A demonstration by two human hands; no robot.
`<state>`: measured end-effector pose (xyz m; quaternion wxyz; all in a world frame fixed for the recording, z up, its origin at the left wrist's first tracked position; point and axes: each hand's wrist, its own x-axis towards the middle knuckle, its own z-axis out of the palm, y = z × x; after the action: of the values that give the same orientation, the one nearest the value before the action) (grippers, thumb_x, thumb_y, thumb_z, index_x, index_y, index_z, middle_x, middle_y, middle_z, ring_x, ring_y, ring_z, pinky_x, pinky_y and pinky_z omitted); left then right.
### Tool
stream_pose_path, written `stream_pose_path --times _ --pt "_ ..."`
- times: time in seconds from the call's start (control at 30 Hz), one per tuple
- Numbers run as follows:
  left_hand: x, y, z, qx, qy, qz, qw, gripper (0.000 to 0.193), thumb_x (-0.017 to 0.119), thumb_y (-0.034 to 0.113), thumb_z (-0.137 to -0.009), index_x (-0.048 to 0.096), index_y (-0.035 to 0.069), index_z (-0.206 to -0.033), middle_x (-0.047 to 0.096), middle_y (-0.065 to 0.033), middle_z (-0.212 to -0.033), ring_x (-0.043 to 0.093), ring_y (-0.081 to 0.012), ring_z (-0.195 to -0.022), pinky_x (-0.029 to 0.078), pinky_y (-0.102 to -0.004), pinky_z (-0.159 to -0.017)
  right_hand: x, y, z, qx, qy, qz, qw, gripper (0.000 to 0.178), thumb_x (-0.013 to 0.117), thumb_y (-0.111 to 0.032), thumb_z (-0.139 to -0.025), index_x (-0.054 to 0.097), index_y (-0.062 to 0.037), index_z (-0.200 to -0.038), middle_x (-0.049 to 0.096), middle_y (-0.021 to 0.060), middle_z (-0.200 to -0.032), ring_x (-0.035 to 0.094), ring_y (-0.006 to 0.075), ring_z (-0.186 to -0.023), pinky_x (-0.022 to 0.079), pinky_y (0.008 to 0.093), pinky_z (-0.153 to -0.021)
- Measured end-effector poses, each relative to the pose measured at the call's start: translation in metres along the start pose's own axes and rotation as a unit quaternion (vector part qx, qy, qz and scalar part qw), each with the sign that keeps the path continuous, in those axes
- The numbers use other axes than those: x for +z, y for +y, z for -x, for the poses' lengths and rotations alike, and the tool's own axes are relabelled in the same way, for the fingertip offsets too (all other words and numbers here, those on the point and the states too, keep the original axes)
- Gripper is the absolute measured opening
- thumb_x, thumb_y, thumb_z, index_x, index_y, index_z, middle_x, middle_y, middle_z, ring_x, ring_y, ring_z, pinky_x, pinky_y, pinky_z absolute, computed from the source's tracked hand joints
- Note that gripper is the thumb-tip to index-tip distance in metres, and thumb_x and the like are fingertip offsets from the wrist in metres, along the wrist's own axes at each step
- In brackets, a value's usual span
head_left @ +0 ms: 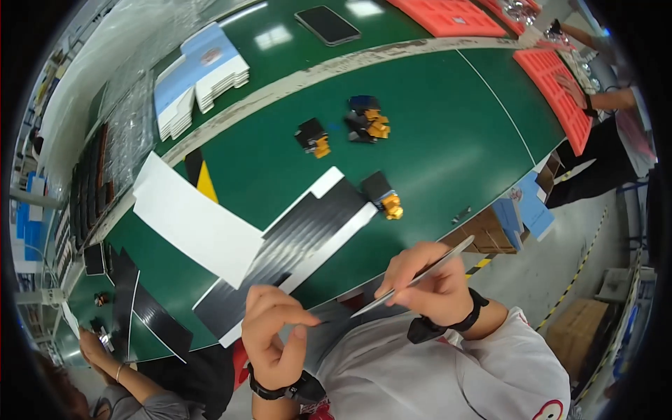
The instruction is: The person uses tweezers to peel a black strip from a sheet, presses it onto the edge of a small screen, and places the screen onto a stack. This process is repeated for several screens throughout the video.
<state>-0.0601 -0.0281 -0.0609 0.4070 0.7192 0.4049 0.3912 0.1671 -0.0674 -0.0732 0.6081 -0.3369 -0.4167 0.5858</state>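
Note:
My right hand (437, 283) grips slim silver tweezers (435, 271) between thumb and fingers, the pointed end slanting down toward my left hand. With its fingers curled, my left hand (276, 339) has its forefinger tip and thumb close together. A small dark patch shows at that fingertip, too small and blurred to make out. Beyond my hands lies a black ribbed strip with white edges (318, 227), partly covered by a curved white sheet (199, 224). Small black parts with gold-coloured tabs (378, 185) sit in a pile at the strip's far end.
Two more piles of black-and-gold parts (311, 136) (367, 119) lie on the green table (448, 126). Stacked blue-and-white cards (203, 70), a phone (327, 26) and red-orange trays (556, 94) stand farther off. Co-workers' hands (94, 346) show at left and right. Cardboard boxes stand at right.

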Motion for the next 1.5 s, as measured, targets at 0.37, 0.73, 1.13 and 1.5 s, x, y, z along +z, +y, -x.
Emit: stream_pose_path --times 0.37,0.73,1.13,1.5 --pt "0.083 0.019 -0.059 -0.019 -0.044 -0.029 0.998 0.007 0.059 0.004 -0.065 0.058 0.003 -0.072 0.056 -0.0046 -0.071 0.046 -0.0195 -0.076 0.036 -0.0307 -0.074 -0.087 -0.034 -0.007 0.006 0.038 -0.020 0.999 0.015 0.061 0.010 -0.076 0.056 -0.0003 -0.086 0.061 0.0092 -0.084 0.063 0.0155 -0.079 0.049 0.0257 -0.068" --pt "0.085 0.014 -0.078 -0.121 -0.018 -0.034 0.992 0.013 0.054 -0.002 -0.064 0.061 0.004 -0.073 0.060 -0.0062 -0.076 0.049 -0.0237 -0.079 0.038 -0.0325 -0.075 -0.102 -0.035 -0.046 0.022 -0.015 -0.022 0.999 0.016 0.060 0.010 -0.076 0.055 -0.0005 -0.087 0.058 0.0078 -0.082 0.064 0.0172 -0.081 0.050 0.0260 -0.068" --pt "0.082 0.016 -0.082 -0.150 0.020 -0.021 0.988 0.017 0.050 0.000 -0.060 0.060 0.001 -0.074 0.058 -0.0064 -0.077 0.047 -0.0198 -0.083 0.036 -0.0300 -0.080 -0.103 -0.035 -0.057 0.045 -0.002 -0.010 0.999 0.016 0.062 0.008 -0.077 0.053 0.0002 -0.088 0.059 0.0087 -0.084 0.063 0.0164 -0.080 0.050 0.0252 -0.066" --pt "0.075 0.011 -0.080 -0.094 -0.026 -0.064 0.993 0.006 0.058 0.001 -0.065 0.058 0.003 -0.070 0.057 -0.0048 -0.074 0.047 -0.0196 -0.080 0.035 -0.0306 -0.077 -0.096 -0.034 -0.059 0.040 0.005 0.022 0.999 0.017 0.061 0.009 -0.077 0.053 0.0003 -0.089 0.059 0.0082 -0.084 0.063 0.0164 -0.081 0.049 0.0239 -0.065"
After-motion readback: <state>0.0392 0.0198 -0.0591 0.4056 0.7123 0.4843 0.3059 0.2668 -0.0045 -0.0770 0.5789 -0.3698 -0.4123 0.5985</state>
